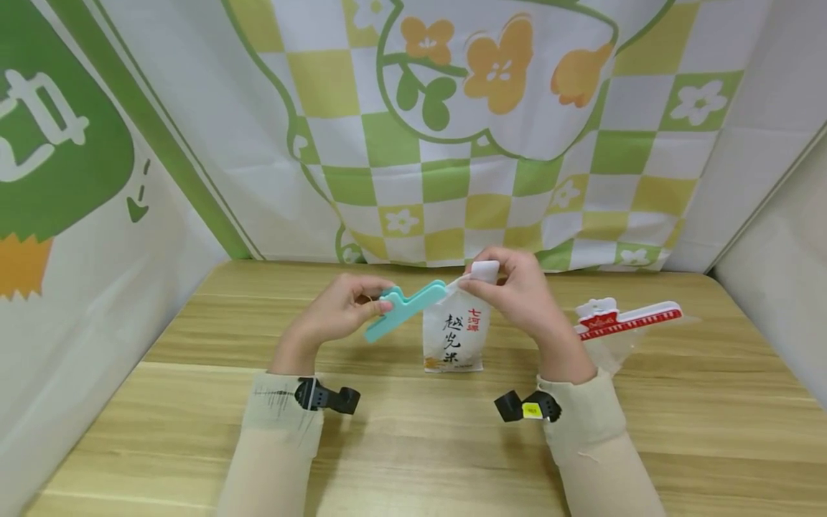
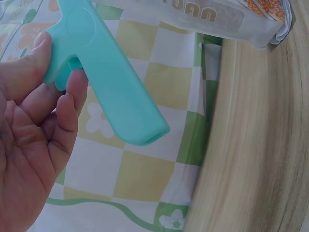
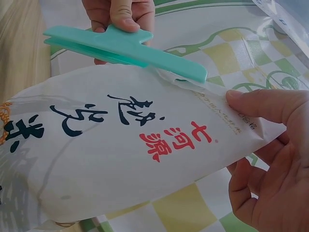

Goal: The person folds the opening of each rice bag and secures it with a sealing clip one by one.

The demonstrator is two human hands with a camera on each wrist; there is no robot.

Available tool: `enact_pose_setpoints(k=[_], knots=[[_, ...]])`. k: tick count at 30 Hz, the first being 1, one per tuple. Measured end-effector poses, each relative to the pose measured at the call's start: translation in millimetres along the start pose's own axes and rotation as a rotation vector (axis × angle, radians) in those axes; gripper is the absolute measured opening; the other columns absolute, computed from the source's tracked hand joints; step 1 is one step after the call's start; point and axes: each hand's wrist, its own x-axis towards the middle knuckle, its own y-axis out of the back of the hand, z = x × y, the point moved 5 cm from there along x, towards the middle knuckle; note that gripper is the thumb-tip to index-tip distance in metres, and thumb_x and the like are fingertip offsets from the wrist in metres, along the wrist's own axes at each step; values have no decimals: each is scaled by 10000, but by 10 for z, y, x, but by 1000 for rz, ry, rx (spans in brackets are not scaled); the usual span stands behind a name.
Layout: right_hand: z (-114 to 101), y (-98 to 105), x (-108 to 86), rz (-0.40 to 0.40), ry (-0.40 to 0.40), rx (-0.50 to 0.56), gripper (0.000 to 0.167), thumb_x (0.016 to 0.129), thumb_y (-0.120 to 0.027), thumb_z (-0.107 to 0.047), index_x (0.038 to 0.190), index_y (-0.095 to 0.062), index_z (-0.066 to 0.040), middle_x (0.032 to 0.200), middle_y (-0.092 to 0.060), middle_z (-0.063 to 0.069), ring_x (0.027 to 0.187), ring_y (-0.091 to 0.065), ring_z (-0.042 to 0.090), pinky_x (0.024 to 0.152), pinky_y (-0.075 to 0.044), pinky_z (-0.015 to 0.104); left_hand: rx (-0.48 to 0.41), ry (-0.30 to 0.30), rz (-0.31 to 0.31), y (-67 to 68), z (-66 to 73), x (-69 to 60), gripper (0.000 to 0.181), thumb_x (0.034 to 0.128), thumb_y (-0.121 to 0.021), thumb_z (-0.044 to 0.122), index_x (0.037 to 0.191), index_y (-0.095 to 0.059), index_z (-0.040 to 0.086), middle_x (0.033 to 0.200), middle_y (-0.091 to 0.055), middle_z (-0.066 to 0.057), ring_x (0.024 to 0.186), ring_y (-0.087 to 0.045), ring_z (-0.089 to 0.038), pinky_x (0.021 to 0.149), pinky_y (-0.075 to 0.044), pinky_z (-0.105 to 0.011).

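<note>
My left hand [image 1: 342, 309] pinches a turquoise bag clip [image 2: 113, 77] by its handle tabs, thumb on one side and fingers on the other. The clip's two long bars look slightly parted in the right wrist view, and one end of them meets the bag's upper edge. How far the bag reaches between the bars is hard to tell. The white rice bag [image 3: 96, 154] carries black and red characters and stands tilted in the head view. My right hand [image 1: 517, 291] pinches the bag's folded top between thumb and fingers.
A red and white clip [image 1: 629, 319] lies on the right of the wooden table [image 1: 413, 452], with clear plastic [image 1: 614, 352] under it, partly behind my right forearm. A checked, flowered cloth [image 1: 452, 172] hangs along the table's far edge. A printed panel stands on the left.
</note>
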Motion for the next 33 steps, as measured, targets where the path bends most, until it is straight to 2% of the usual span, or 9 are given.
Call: enact_pose_setpoints(k=[10, 25, 30, 33], knots=[[-11, 2, -4, 3, -1, 6, 99, 849, -758, -48, 893, -687, 5, 920, -652, 147, 782, -582, 183, 658, -540, 267, -15, 1, 2, -59, 22, 49, 211, 937, -655, 50, 1135, -712, 4, 1005, -749, -141, 814, -660, -175, 722, -552, -272], [-6, -4, 3, -16, -12, 40, 100, 848, -754, -39, 876, -674, 13, 890, -651, 106, 766, -579, 168, 637, -519, 268, 0, -7, 40, -113, 49, 84, 213, 929, -666, 50, 1131, -709, -4, 971, -747, -137, 787, -639, -144, 701, -529, -259], [5, 67, -25, -49, -16, 68, 145, 906, -703, -95, 986, -659, 18, 916, -667, 65, 830, -636, 134, 736, -536, 281, 4, 8, 34, -113, 40, 84, 213, 930, -668, 60, 1132, -711, 7, 967, -746, -125, 787, -634, -163, 696, -522, -257], [16, 154, -52, -40, -37, 57, 156, 929, -674, -106, 1019, -647, 19, 957, -692, 51, 902, -659, 112, 805, -528, 280, -3, 13, 31, -119, 20, 85, 212, 933, -666, 64, 1133, -712, 15, 975, -746, -122, 791, -637, -173, 699, -525, -260]])
